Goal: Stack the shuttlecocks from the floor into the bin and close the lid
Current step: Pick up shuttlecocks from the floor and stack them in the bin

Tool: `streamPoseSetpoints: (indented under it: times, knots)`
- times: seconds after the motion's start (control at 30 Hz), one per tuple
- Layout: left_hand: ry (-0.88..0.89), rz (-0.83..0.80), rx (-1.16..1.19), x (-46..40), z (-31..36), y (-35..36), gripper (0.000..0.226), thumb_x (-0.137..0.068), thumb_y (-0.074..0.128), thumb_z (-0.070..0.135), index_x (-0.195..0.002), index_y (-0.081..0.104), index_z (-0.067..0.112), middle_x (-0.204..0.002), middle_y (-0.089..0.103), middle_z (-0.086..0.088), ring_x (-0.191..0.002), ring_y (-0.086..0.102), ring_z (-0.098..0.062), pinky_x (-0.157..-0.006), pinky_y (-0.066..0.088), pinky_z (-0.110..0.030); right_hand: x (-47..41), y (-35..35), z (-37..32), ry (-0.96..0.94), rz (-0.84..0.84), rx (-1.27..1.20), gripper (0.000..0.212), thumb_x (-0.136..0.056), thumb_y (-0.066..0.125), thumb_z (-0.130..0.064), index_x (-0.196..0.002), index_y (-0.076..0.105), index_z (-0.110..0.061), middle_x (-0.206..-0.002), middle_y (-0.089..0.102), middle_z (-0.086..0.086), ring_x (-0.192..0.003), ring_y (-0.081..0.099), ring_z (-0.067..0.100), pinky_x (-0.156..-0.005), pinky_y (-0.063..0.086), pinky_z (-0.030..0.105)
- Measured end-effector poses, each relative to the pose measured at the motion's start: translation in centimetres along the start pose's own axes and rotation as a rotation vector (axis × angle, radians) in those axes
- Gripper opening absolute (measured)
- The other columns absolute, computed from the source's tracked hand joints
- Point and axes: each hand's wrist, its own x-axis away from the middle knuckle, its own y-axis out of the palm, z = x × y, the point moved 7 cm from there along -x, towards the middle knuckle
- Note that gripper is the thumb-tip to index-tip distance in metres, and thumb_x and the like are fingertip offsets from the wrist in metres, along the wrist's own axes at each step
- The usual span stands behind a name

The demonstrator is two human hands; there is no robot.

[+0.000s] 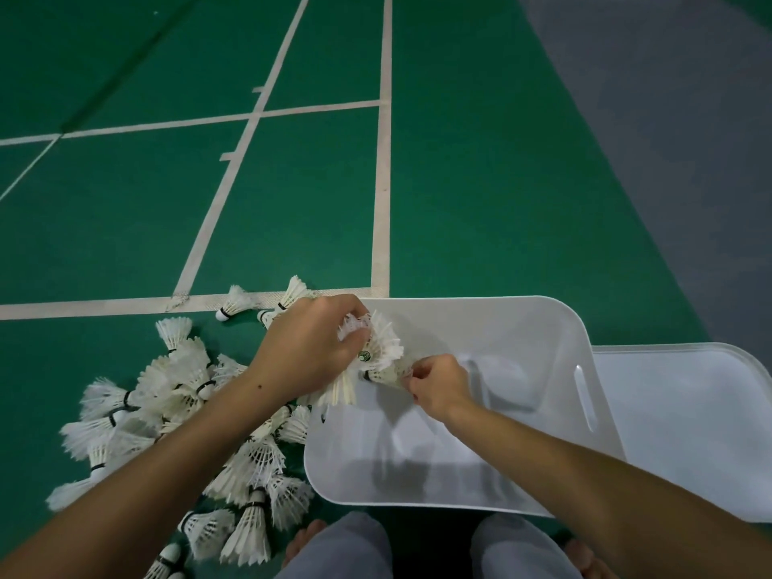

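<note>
- Early days: left of the hands, the pile of shuttlecocks [175, 415] covers the floor.
- Left hand [311, 348] grips a nested stack [378, 348]; right hand [434, 384] pinches its lower feathers.
- Beneath them, the bin [501, 453] looks bare.
- Right of it, the lid [689, 432] lies off.

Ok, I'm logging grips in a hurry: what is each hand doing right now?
Left hand: grips a bunch of shuttlecocks over the bin.
Right hand: pinches the feathers of a shuttlecock in that bunch.

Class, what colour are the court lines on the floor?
White court lines on green floor; head view.
</note>
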Motion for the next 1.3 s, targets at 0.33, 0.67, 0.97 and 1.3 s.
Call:
streamPoseSetpoints:
  times: [0.33, 0.67, 0.97, 1.3]
  knots:
    - [-0.071, -0.139, -0.066, 0.5, 0.0, 1.7, 0.014, -0.096, 0.065, 0.041, -0.100, 0.075, 0.033, -0.084, 0.067, 0.010, -0.094, 0.066, -0.018, -0.076, 0.061, -0.042, -1.4, -0.1, 0.8, 0.034, -0.156, -0.200, 0.021, -0.085, 0.084, -0.016, -0.106, 0.081, -0.012, -0.096, 0.078, 0.001, -0.079, 0.067, 0.015, -0.078, 0.059, 0.032]
    - [-0.106, -0.234, -0.170, -0.4, 1.0, 4.0, 0.017, -0.097, 0.058, 0.042, -0.095, 0.073, 0.034, -0.104, 0.072, 0.001, -0.099, 0.065, -0.026, -0.074, 0.050, -0.035, 6.3, -7.7, -4.2, -0.384, -0.068, 0.030, 0.039, -0.084, 0.075, -0.016, -0.118, 0.066, -0.031, -0.117, 0.063, -0.012, -0.100, 0.064, 0.010, -0.083, 0.055, 0.020]
    - [-0.068, -0.289, -0.080, -0.1, 1.9, 5.5, 0.026, -0.095, 0.062, 0.054, -0.098, 0.072, 0.030, -0.092, 0.071, 0.004, -0.106, 0.061, -0.022, -0.086, 0.056, -0.040, 9.9, -6.4, -6.5, -0.699, -0.032, 0.503, 0.018, -0.095, 0.068, -0.040, -0.111, 0.074, -0.034, -0.112, 0.058, -0.012, -0.112, 0.046, 0.015, -0.090, 0.048, 0.031]
    - [-0.108, -0.625, -0.002, 0.5, 1.2, 10.7, 0.074, -0.096, 0.068, 0.052, -0.153, 0.033, 0.020, -0.122, 0.067, -0.010, -0.102, 0.067, -0.029, -0.090, 0.058, -0.048, 4.8, -9.5, -1.2, -0.291, 0.098, 0.500, 0.012, -0.090, 0.070, -0.029, -0.086, 0.077, -0.020, -0.084, 0.074, -0.003, -0.083, 0.068, 0.020, -0.075, 0.058, 0.038]
